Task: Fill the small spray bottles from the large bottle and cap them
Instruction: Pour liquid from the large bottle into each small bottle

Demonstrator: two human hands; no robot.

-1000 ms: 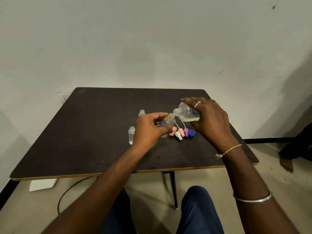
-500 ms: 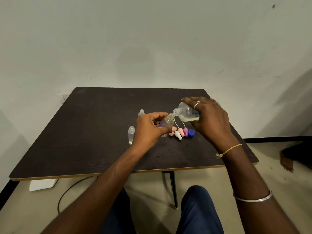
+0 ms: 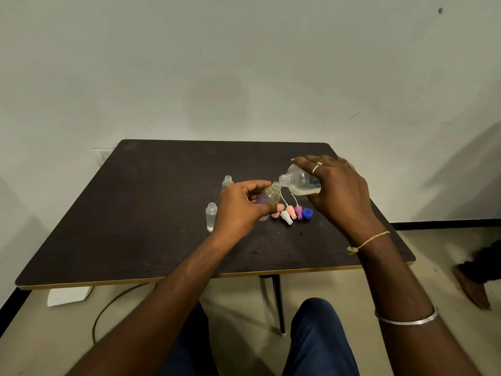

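Note:
My right hand [image 3: 339,194] grips the large clear bottle [image 3: 301,181], tipped on its side with pale liquid pooled along its lower wall and its open neck pointing left. My left hand [image 3: 241,210] holds a small clear spray bottle [image 3: 271,196] tilted, its mouth right at the large bottle's neck. Two more small open bottles stand on the dark table [image 3: 151,213]: one [image 3: 211,217] left of my left hand, another [image 3: 228,181] behind it. Spray caps lie in a row below the bottles: a peach one [image 3: 276,214], white [image 3: 286,217], pink [image 3: 290,210] and purple [image 3: 298,211], next to a blue screw cap [image 3: 307,213].
A few wet drops [image 3: 268,241] mark the table near its front edge. A white box [image 3: 69,295] and a dark cable [image 3: 108,305] lie on the floor under the table's left side. Another person's foot [image 3: 473,287] shows at the right edge.
Both hands and both bottles stay almost still, necks held together. The foot at the right has shifted a little.

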